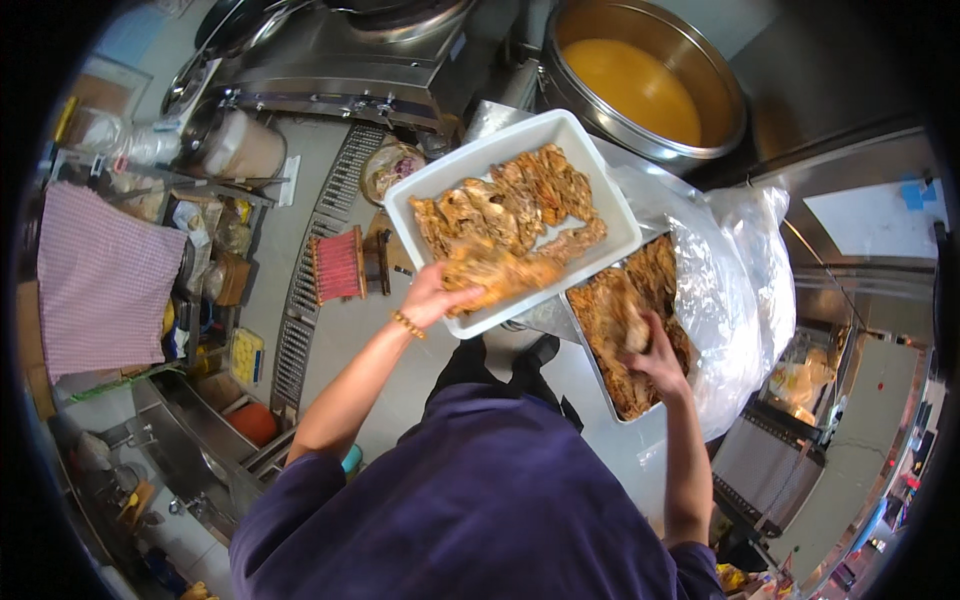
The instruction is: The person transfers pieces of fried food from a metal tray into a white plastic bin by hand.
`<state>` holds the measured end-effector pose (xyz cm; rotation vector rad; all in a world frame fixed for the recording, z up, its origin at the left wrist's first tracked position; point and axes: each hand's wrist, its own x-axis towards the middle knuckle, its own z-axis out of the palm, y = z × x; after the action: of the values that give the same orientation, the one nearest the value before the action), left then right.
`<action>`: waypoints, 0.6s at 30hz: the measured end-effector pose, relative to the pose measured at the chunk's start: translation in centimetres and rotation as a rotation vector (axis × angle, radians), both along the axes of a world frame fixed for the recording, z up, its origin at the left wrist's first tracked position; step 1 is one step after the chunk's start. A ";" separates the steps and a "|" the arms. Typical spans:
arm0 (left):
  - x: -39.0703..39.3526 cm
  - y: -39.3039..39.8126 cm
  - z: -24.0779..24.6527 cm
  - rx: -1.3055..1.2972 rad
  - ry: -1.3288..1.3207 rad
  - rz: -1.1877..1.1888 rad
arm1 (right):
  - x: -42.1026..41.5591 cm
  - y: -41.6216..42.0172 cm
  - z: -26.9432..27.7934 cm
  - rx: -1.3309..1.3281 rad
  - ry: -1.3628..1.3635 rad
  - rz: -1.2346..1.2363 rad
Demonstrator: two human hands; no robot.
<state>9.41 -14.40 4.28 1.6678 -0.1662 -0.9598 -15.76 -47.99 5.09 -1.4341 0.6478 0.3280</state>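
A white plastic tub [517, 131] holds several brown pieces of cooked meat [487, 210], laid side by side. Over its near-left corner, my left hand [436, 294] has hold of a slightly blurred orange-brown piece of meat [499, 274]. To the right, partly below the tub's edge, is a shallow metal tray [600, 379] filled with similar meat [649, 270]. My right hand [660, 358] grips a paler piece of meat [634, 330] above the tray's contents. Clear plastic sheeting [727, 285] covers the tray's right side.
A large steel pot [645, 142] of orange-yellow liquid stands beyond the tub. At the back is a steel cooking range [337, 82]. A low red-topped stool [337, 265] stands by the floor drain grate [296, 360]. Shelves [225, 195] and a steel sink [187, 442] line the left.
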 end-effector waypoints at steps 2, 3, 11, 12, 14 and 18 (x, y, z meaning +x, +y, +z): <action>1.0 3.0 0.7 0.022 -0.067 0.328 | 7.0 3.5 -1.5 0.041 -0.179 0.053; 1.6 4.6 -0.3 0.024 -0.116 0.470 | 11.1 5.7 -1.1 0.076 -0.233 0.076; 2.5 12.6 -1.3 -0.148 -0.077 0.925 | 29.8 19.6 -4.2 -0.830 -0.060 0.516; 2.3 13.0 -1.3 -0.133 -0.054 0.928 | 30.6 20.3 -4.9 -0.917 -0.028 0.564; 2.1 13.6 -1.4 -0.102 0.003 0.909 | 30.9 20.8 -7.3 -1.103 -0.082 0.619; 1.6 14.5 -2.5 -0.143 0.068 0.932 | 28.6 22.2 -7.2 -1.074 -0.271 0.598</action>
<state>11.02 0.11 1.76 1.3415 0.5398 -0.2783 12.80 -25.81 -2.08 -2.6564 0.1123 0.2348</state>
